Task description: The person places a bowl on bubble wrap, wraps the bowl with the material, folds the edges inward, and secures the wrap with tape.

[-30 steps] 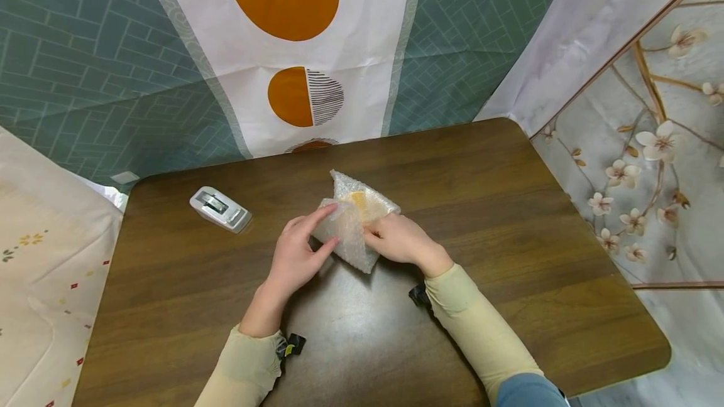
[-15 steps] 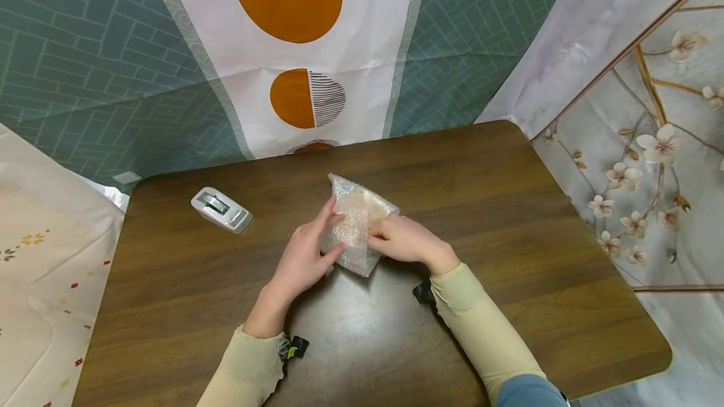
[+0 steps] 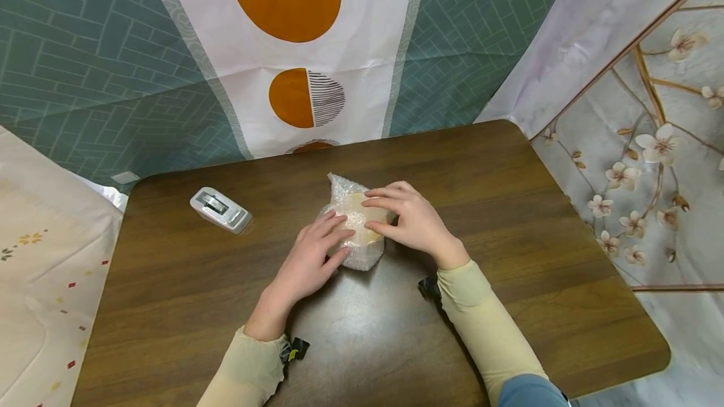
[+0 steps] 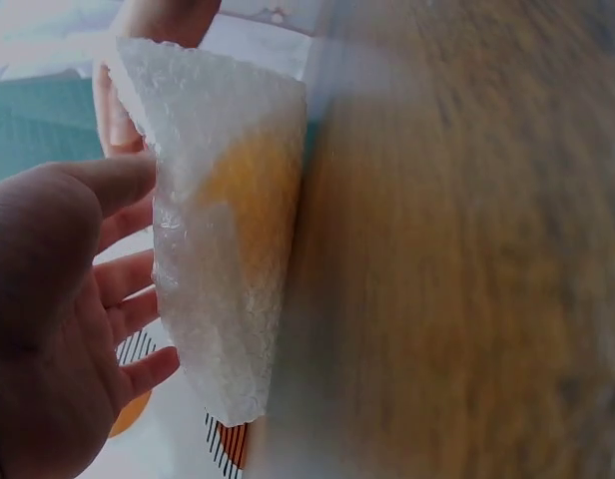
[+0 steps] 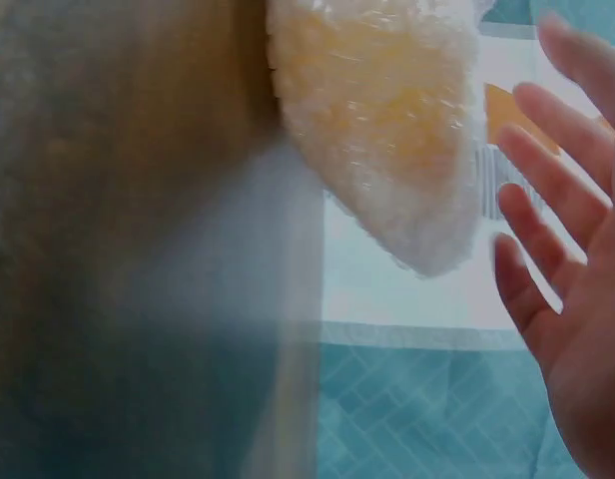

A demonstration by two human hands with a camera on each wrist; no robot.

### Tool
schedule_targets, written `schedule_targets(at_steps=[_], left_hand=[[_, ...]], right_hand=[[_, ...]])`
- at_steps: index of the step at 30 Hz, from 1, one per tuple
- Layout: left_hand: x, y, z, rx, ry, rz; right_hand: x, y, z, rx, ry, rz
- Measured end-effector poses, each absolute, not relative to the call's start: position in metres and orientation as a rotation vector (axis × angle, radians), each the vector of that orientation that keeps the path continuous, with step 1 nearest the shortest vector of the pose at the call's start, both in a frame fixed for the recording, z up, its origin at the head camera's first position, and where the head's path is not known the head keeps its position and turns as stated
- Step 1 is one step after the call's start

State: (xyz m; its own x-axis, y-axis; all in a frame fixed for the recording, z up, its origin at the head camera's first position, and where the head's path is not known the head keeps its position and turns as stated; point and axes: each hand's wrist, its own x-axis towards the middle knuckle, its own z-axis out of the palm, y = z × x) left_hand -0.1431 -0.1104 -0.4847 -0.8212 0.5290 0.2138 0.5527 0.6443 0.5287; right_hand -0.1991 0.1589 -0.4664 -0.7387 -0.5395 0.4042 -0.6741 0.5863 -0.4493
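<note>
A bundle of clear bubble wrap [image 3: 364,258] lies on the table in the head view, between my two hands. Something yellow-orange shows through the wrap [image 4: 256,190]; its kind is hidden. Along the bundle's left side, my left hand [image 3: 311,256] rests its extended fingertips on the wrap. My right hand [image 3: 415,223] is over the right side in the head view. In the right wrist view its spread fingers [image 5: 547,165] stand apart from the wrap. Neither hand grips the bundle.
To the left on the wooden table [image 3: 509,218] sits a white and grey tape dispenser [image 3: 220,210]. A patterned cloth [image 3: 305,99] hangs behind the table's back edge, and a floral panel [image 3: 633,193] stands at the right.
The wrap's loose left flap has been folded over to the right, onto the bundle. My right hand has come out from under it, its fingers now spread above. My left hand moved slightly right.
</note>
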Motion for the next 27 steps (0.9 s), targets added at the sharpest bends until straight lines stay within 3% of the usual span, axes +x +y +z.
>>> schedule_targets(at_steps=[5, 27], left_hand=[[-0.141, -0.111, -0.485, -0.976, -2.868, -0.86], [-0.142, -0.114, -0.484, -0.974, -2.893, -0.949]], right_hand=[[-0.199, 0.154, -0.472, 1.172, -2.74, 0.775], [-0.196, 0.152, -0.483, 1.076, -2.967, 0.656]])
